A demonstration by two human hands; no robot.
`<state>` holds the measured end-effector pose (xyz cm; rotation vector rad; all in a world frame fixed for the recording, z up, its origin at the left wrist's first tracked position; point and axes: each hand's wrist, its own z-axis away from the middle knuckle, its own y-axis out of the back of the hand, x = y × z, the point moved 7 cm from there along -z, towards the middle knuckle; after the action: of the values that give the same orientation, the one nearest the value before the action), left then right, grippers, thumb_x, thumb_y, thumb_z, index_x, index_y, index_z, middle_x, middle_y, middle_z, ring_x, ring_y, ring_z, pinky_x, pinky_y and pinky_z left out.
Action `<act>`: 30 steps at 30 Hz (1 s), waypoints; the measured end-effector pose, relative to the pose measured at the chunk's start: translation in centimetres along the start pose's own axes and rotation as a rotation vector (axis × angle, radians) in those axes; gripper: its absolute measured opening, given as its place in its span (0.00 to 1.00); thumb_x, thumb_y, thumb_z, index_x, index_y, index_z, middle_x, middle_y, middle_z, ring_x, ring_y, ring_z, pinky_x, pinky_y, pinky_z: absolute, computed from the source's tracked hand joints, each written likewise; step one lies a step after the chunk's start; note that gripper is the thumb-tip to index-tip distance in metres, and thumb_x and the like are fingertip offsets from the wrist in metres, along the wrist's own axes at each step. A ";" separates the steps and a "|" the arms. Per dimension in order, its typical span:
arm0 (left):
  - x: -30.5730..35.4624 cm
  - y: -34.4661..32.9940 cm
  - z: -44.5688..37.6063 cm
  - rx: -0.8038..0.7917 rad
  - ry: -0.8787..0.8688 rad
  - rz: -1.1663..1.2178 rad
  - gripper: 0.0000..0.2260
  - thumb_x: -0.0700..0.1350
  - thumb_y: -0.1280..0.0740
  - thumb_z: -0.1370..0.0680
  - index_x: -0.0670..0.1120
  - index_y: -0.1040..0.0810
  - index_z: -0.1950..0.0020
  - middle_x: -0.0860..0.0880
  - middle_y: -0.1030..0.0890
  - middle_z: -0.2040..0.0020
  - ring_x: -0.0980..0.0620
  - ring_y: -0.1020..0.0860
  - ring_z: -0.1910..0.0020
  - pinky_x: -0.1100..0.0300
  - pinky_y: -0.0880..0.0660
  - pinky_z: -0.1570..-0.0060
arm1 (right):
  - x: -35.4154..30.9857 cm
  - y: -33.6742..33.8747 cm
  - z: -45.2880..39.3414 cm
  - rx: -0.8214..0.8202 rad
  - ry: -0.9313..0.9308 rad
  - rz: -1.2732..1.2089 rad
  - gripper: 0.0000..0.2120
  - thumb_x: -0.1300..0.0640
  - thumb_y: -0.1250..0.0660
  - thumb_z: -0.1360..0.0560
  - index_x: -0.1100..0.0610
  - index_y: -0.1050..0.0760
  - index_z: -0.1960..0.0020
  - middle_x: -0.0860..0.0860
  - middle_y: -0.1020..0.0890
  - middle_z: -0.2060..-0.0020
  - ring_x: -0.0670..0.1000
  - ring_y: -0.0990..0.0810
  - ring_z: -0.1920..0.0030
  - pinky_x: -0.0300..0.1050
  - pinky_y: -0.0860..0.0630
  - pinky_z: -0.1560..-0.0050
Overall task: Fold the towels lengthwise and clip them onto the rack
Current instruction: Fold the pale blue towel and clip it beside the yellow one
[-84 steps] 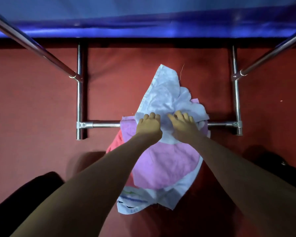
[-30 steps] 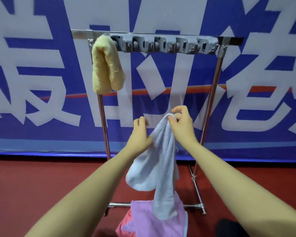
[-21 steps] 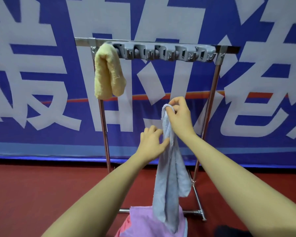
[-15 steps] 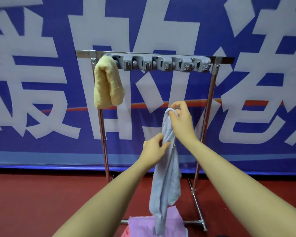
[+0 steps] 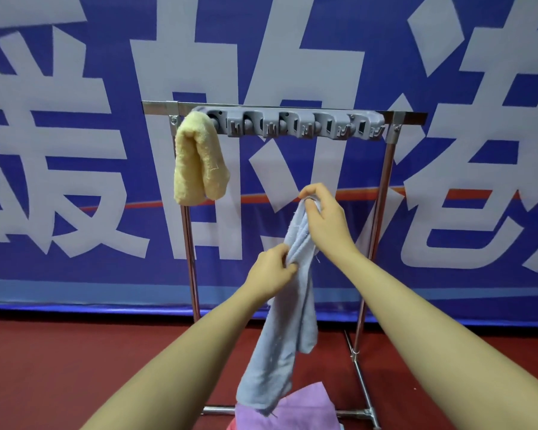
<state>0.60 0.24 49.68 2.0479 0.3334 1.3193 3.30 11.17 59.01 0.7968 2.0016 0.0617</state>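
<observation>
Light blue towel [image 5: 292,330] is held at frame centre, hanging down bunched. Its top end is pinched by right hand [image 5: 325,221]; middle part is gripped by left hand [image 5: 272,271]. Yellow towel [image 5: 199,162] is clipped at left end of grey clip bar [image 5: 292,125] on metal rack [image 5: 382,193], upper centre. Purple cloth [image 5: 302,411] is seen at bottom edge.

A blue banner [image 5: 75,169] with large pale characters and a thin orange-red stripe fills the wall behind, its lower edge a lighter blue band, meeting a dark red floor [image 5: 75,361] that lies evenly lit under soft indoor light.
</observation>
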 end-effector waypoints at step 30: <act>1.8 5.0 -1.5 0.219 -0.108 -0.334 0.07 0.38 0.43 0.23 0.44 0.34 0.45 0.46 0.24 0.53 0.45 0.27 0.57 0.52 0.33 0.53 | 1.5 -0.2 -1.7 -0.002 -0.110 -0.128 0.18 0.62 0.40 0.21 0.58 0.30 0.32 0.53 0.23 0.37 0.50 0.25 0.38 0.36 0.29 0.44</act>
<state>-0.64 -1.92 54.65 2.1163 0.7636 1.0012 1.34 12.27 58.68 0.6554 1.9432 -0.0527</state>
